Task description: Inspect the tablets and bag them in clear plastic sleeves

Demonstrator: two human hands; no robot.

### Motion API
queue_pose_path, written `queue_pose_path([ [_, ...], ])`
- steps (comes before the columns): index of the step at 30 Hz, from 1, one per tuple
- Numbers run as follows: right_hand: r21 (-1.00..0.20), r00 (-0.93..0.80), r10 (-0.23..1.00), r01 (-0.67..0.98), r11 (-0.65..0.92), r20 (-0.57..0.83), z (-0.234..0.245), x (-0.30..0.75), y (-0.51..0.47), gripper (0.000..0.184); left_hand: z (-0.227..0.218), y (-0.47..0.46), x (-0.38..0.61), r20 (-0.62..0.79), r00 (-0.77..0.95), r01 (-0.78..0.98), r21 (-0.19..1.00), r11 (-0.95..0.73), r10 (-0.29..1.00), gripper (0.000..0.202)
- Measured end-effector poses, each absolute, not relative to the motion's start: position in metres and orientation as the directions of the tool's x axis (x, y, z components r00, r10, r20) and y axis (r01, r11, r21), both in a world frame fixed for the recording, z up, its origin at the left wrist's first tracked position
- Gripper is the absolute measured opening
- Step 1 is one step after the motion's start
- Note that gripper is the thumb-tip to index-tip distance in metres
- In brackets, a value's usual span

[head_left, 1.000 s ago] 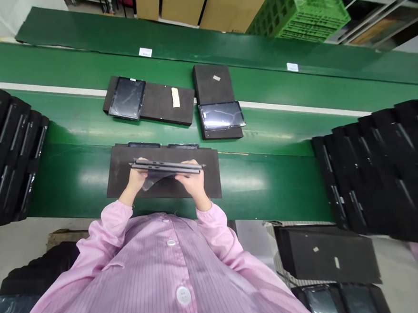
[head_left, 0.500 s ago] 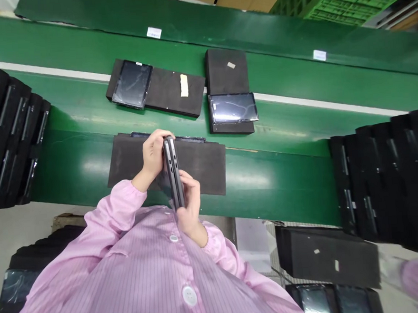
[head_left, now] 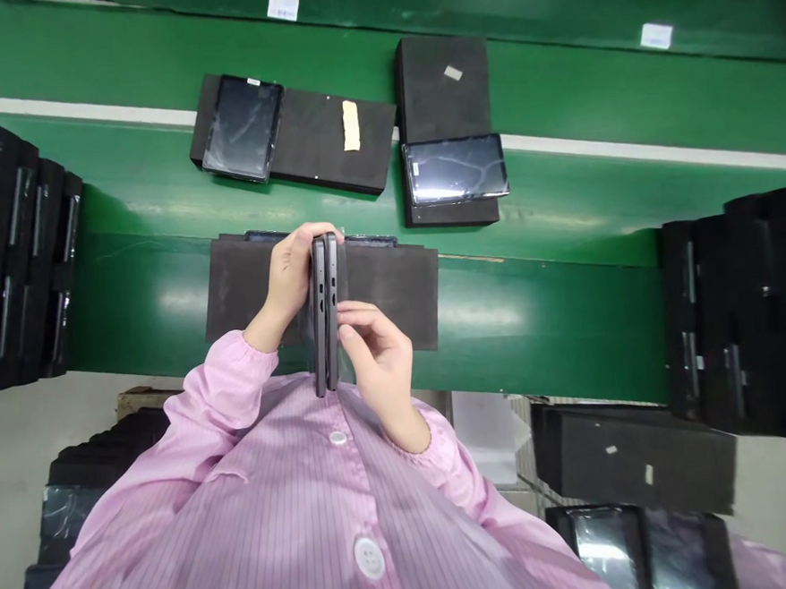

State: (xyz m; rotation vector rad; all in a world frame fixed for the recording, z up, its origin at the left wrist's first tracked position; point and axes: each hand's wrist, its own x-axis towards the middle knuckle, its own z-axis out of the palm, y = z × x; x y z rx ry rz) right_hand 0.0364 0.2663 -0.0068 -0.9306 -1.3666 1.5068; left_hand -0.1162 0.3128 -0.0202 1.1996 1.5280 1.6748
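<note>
Both my hands hold a closed dark grey laptop (head_left: 323,313) on edge, its port side facing up and its length pointing toward my chest. My left hand (head_left: 290,275) wraps its far end. The fingers of my right hand (head_left: 377,358) press against its right face. Beneath them lies a black foam pad (head_left: 392,285), with the dark edges of flat devices (head_left: 369,240) showing past its far side.
A green conveyor belt (head_left: 536,320) runs crosswise, carrying tablets (head_left: 242,128) on foam pads (head_left: 328,137). Black foam-packed stacks stand at left (head_left: 5,241) and right (head_left: 723,307). A foam block (head_left: 633,457) rests below right, and a pink sleeve (head_left: 775,564) shows at the corner.
The laptop has turned from lying crosswise, flat in both hands, to standing on edge, lengthwise toward my chest. A loose plastic film under it no longer shows. The view has tilted down and rotated slightly.
</note>
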Motion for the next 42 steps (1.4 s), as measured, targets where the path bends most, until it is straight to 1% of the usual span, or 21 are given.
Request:
queue_pose_path([
  [6,-0.977,-0.341,0.939,-0.183,-0.111,-0.043,-0.006,0.029,0.273,0.01,-0.026,0.318,-0.121,0.179,-0.489,0.087,0.984,-0.156,0.854,0.066],
  [9,-0.976,-0.35,0.934,-0.17,-0.139,-0.072,-0.005,0.027,0.276,0.012,-0.025,0.322,-0.122,0.151,-0.512,0.072,0.989,-0.133,0.846,0.065],
  [15,-0.978,-0.338,0.938,-0.152,-0.142,-0.084,-0.001,0.025,0.278,0.017,-0.022,0.326,-0.122,0.116,-0.549,0.079,0.993,-0.086,0.828,0.061],
  [21,-0.987,-0.346,0.937,-0.138,-0.086,-0.033,0.0,0.026,0.276,0.015,-0.021,0.326,-0.122,0.113,-0.553,0.104,0.992,-0.066,0.826,0.062],
  [25,-0.988,-0.372,0.928,-0.132,-0.087,-0.032,0.001,0.027,0.273,0.019,-0.022,0.325,-0.122,0.113,-0.56,0.111,0.992,-0.06,0.821,0.062],
  [32,-0.991,-0.373,0.927,-0.105,-0.081,-0.036,0.001,0.03,0.274,0.02,-0.028,0.328,-0.12,0.138,-0.549,0.103,0.99,-0.098,0.825,0.061],
  [36,-0.989,-0.387,0.922,-0.121,-0.084,-0.031,-0.001,0.033,0.278,0.012,-0.034,0.331,-0.121,0.138,-0.555,0.083,0.99,-0.111,0.82,0.06],
  [38,-0.987,-0.385,0.922,-0.126,-0.102,-0.046,-0.005,0.036,0.28,0.008,-0.036,0.332,-0.12,0.137,-0.563,0.062,0.99,-0.124,0.815,0.06],
  [42,-0.979,-0.343,0.933,-0.126,-0.161,-0.11,-0.015,0.045,0.287,0.011,-0.037,0.335,-0.114,0.161,-0.603,0.042,0.984,-0.171,0.781,0.056],
])
